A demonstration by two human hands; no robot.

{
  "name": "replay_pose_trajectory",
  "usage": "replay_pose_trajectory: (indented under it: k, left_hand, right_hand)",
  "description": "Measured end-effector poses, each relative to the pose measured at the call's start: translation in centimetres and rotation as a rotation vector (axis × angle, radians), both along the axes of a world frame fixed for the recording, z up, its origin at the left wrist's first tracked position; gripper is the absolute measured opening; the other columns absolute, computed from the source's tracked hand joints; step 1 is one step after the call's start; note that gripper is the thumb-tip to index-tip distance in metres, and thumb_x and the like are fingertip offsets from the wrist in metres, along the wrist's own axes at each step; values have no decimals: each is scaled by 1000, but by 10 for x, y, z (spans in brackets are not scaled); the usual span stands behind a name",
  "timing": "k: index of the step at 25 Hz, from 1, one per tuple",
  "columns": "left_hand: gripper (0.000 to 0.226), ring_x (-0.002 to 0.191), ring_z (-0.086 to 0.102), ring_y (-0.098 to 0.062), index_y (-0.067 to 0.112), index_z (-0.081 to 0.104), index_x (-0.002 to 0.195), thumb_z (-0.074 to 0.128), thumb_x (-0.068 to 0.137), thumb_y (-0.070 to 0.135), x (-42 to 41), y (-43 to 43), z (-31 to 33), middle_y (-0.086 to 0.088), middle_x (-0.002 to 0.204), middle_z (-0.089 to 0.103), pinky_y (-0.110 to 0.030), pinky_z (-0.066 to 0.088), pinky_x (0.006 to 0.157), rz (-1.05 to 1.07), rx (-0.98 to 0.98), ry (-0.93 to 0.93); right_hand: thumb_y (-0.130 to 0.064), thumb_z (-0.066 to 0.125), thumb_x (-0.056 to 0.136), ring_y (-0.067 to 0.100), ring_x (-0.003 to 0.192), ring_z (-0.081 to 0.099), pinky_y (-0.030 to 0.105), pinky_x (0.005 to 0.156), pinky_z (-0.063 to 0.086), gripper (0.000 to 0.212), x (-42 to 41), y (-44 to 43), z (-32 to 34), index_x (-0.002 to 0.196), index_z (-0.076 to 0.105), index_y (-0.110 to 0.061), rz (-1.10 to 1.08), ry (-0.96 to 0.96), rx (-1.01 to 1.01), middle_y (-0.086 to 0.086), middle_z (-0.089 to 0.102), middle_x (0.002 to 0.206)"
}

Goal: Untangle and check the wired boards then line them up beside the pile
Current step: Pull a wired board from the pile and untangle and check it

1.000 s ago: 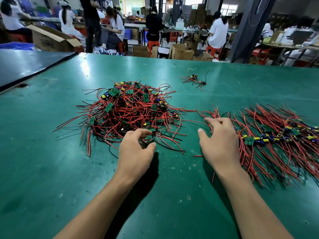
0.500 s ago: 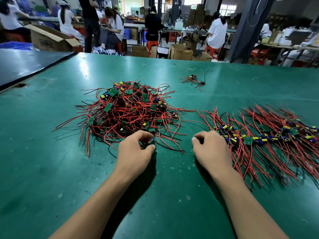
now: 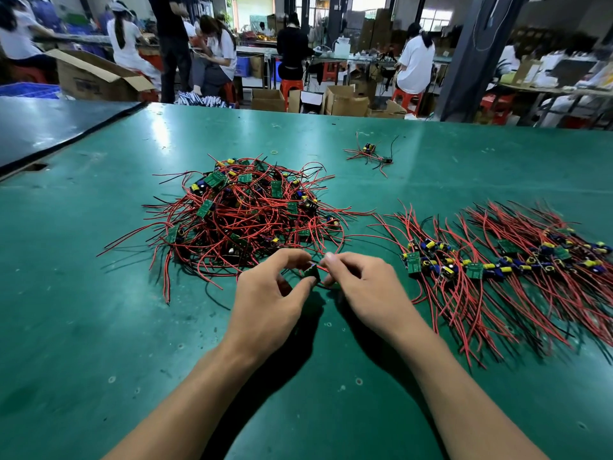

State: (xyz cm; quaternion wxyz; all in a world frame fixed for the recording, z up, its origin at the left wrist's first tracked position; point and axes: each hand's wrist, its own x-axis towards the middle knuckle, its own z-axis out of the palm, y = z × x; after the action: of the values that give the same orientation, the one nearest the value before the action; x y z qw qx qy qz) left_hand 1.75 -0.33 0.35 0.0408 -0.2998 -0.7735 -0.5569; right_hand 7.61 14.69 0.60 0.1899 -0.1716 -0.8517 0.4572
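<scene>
Wired board [image 3: 311,273] is held at the near edge of the pile [image 3: 245,220]. The left hand [image 3: 272,303] pinches one side and the right hand [image 3: 365,293] pinches the other, probably to free its leads for checking. The sorted row [image 3: 497,260] lies right of the pile.

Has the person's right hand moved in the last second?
Yes. The right hand has moved left, away from the lined-up row, to the small board the left hand holds beside the pile.
</scene>
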Motion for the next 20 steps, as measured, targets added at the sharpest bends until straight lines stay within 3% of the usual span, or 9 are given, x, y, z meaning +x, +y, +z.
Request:
replay_pose_trajectory:
  k: [3,5,10,14,18,20]
  left_hand:
    - [39,66,64,-6,34,68,98,74,79,1,3,0,1,23,91,71,-15,51,60,-98,8,34]
    - [43,71,66,-6,33,67,103,72,79,-2,3,1,-1,21,95,71,-17,53,65,-120,30,38]
    - [50,75,67,-16,24,59,122,75,79,2,2,2,-3,7,107,60,-32,58,75,-16,106,47]
    - [32,71,66,-12,23,60,102,79,79,13,-1,0,-1,6,92,64,-31,56,68,65,98,13]
    - [14,81,72,-14,17,68,100,70,87,11,1,3,-1,2,88,74,-43,58,80,-16,142,-168]
    - [13,84,73,-18,16,71,100,69,88,10,0,3,-1,-1,89,75,-46,58,82,-39,177,-246]
  right_hand:
    - [-48,52,100,-2,54,48,15,56,36,46,-2,-5,0,65,67,-21,45,-53,-39,-16,58,55]
    - [-44,56,100,-5,56,52,16,60,39,38,0,0,3,69,69,-27,85,-65,-149,-17,62,60]
    - [-15,67,95,-4,51,51,9,48,38,10,2,5,1,91,75,-21,222,1,-444,-13,66,71]
    - [-12,72,91,3,66,53,16,56,39,14,2,9,-1,94,77,-25,270,43,-533,-5,69,86]
    - [-13,75,88,2,66,56,14,57,43,14,4,8,1,96,78,-25,288,78,-468,1,74,87]
    - [-14,77,87,8,71,60,19,67,48,13,5,7,2,98,78,-22,282,103,-478,12,74,86]
